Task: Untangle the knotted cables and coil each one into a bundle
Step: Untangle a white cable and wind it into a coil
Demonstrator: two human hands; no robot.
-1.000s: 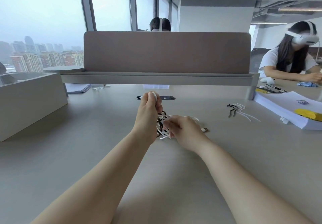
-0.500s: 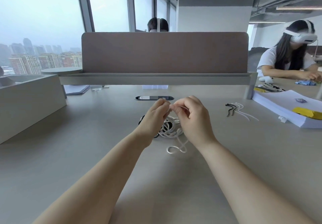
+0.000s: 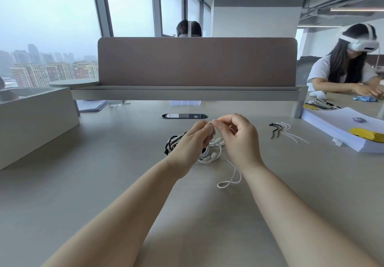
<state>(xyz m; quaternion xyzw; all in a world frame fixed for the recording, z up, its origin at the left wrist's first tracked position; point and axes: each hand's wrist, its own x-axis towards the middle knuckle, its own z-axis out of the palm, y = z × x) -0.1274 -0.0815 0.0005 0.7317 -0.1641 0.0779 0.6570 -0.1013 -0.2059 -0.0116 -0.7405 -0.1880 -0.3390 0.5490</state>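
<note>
1. Head view, centre of the frame: one strand of the white cable (image 3: 214, 152) is pinched between thumb and forefinger of the left hand (image 3: 191, 142) and, just beside it, of the right hand (image 3: 239, 140). The remaining fingers of both are loosely curled.
2. The white cable is knotted with the black cable (image 3: 171, 142). The heap lies on the desk (image 3: 104, 183) beneath and behind the hands, with the black strands to the left.
3. The pinched strand is best drawn out slowly, a short length at a time. It should be slackened rather than tugged where it catches, lest the knot be tightened.
4. A loose loop (image 3: 228, 181) trails toward the lower centre; it could be traced back into the knot.
5. Bare desk is offered across the lower frame and left of centre, where freed cable may be laid.
6. Cable ties (image 3: 284, 131) and a paper stack (image 3: 342, 129) lie to the right, a box (image 3: 35, 121) stands at the left, and a divider (image 3: 197, 61) closes the upper middle. Sweeps should be kept short of these.
</note>
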